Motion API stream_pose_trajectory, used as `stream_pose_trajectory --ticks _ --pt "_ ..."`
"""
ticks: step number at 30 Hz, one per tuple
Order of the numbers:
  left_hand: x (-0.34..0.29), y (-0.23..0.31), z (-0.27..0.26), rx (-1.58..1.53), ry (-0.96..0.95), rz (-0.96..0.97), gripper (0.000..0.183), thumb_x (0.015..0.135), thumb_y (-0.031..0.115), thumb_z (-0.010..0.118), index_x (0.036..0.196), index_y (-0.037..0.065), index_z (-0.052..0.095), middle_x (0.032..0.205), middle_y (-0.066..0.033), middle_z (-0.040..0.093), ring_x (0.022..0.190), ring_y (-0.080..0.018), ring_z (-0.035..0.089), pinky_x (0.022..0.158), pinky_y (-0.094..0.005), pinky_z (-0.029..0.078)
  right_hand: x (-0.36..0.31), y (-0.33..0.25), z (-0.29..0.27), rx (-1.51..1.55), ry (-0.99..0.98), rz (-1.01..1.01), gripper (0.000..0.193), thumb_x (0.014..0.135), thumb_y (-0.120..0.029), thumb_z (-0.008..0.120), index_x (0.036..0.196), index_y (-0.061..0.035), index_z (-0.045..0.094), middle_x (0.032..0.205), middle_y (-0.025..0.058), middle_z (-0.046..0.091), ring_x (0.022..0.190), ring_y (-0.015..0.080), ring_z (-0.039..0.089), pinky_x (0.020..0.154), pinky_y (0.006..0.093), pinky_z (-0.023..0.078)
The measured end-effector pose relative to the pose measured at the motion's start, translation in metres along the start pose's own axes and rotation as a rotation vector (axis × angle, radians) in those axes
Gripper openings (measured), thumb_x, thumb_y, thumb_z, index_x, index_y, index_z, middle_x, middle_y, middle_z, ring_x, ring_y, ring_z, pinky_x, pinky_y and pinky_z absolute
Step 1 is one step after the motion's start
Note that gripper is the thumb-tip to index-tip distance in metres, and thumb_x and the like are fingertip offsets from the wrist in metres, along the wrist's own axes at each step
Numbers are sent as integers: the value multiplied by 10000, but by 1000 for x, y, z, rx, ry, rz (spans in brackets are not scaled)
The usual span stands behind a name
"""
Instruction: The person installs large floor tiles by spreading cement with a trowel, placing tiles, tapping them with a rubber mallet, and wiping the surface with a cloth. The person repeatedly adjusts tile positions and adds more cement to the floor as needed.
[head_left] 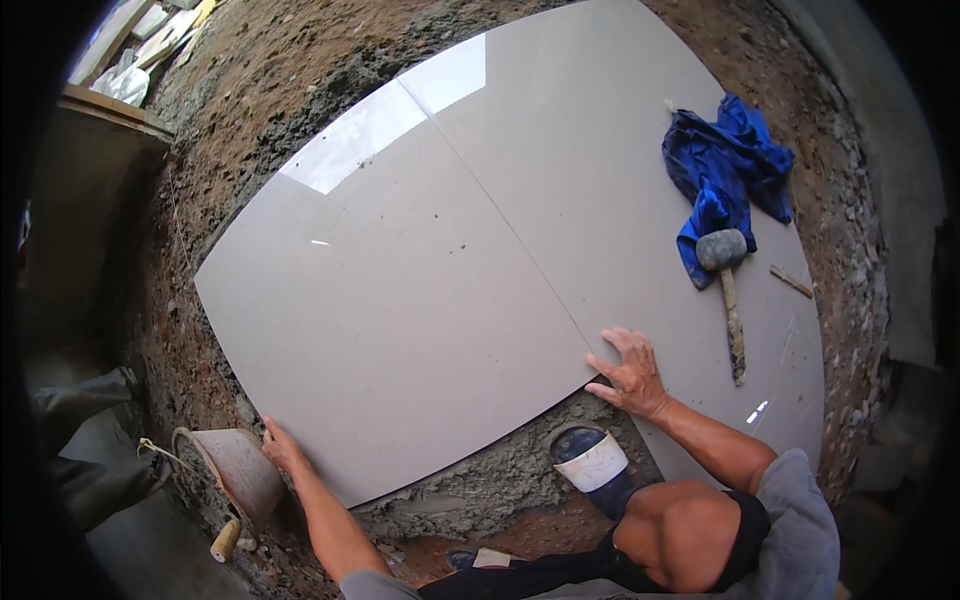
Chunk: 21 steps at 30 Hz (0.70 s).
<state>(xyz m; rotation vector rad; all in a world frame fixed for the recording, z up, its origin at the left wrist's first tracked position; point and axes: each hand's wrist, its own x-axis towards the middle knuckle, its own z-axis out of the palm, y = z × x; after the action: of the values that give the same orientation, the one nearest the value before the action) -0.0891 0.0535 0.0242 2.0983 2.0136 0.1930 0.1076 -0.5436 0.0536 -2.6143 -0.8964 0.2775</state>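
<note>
A large glossy grey floor tile (400, 310) lies in front of me, its right edge along the seam with a second grey tile (610, 150). At the near left corner, my left hand (284, 445) is closed on the first tile's edge, some fingers hidden. My right hand (632, 375) rests at the near end of the seam with its fingers spread, touching the tile surface and holding nothing. Wet grey mortar (450, 500) shows below the first tile's near edge. A rubber mallet (722, 252) lies on the second tile, against a crumpled blue cloth (725, 165).
Beside my left hand stands a mortar-stained bucket (225, 470), with a wooden handle (226, 540) near it. My boot (592, 460) is planted in the mortar. A short stick (791, 281) lies right of the mallet. Rough soil (260, 120) borders the tiles; dark fabric (95, 420) hangs at left.
</note>
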Motion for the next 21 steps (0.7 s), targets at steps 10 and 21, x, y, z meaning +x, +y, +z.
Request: stream_pose_trajectory --ticks 10,21 --pt "11 -35 -7 -43 -33 -39 692 880 617 507 1118 -19 640 1063 -172 675 991 -307 623 882 -412 463 3 2 3 51 93 -11 716 721 -361 798 1323 -127 488 1365 162 414 1292 352 379 1072 526 297" --pt "25 -67 -15 -264 -357 -15 607 876 498 633 1099 -66 603 1104 -156 645 968 -243 608 858 -370 473 -12 11 10 51 116 68 843 724 -385 795 1393 -118 359 1394 146 349 1324 338 324 1112 500 282"
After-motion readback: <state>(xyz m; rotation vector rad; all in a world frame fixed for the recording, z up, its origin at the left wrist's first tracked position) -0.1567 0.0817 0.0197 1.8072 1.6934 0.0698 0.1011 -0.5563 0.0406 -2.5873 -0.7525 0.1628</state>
